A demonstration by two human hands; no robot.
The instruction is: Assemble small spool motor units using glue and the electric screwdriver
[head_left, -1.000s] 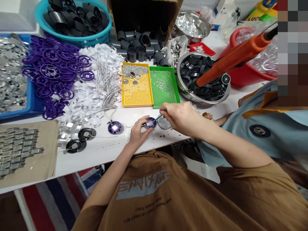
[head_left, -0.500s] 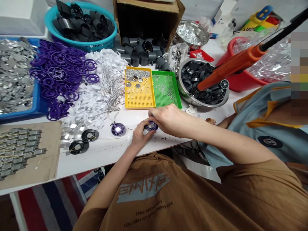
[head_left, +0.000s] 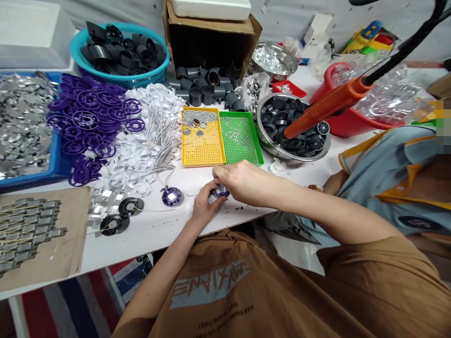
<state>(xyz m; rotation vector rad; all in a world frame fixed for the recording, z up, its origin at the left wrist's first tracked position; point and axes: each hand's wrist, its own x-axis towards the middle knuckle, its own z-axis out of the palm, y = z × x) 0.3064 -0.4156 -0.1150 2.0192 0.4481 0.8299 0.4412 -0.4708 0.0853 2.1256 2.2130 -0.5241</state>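
My left hand [head_left: 205,203] is closed around the edge of a small round purple-and-black part [head_left: 220,190] on the white table. Over that part is my right hand [head_left: 235,179], its fingers pinched together; a speck of blue shows at the fingertips, but what they hold is hidden. To the left lies a similar purple round part [head_left: 172,196] with a white square in its middle and a striped cord attached. Two black round housings [head_left: 131,206] with thin wires sit farther left. Tiny dark crumbs are scattered near my hands.
Just beyond my hands are a yellow tray [head_left: 202,157] with screws and silver discs and a green tray [head_left: 243,148]. A metal bowl [head_left: 292,155] of black wheels stands right, under an orange tool [head_left: 326,105]. A person in a blue shirt [head_left: 384,173] sits close at right.
The camera view has tilted up slightly, so the table things appear lower. Both hands stay at the round part. The person at right has shifted a little.
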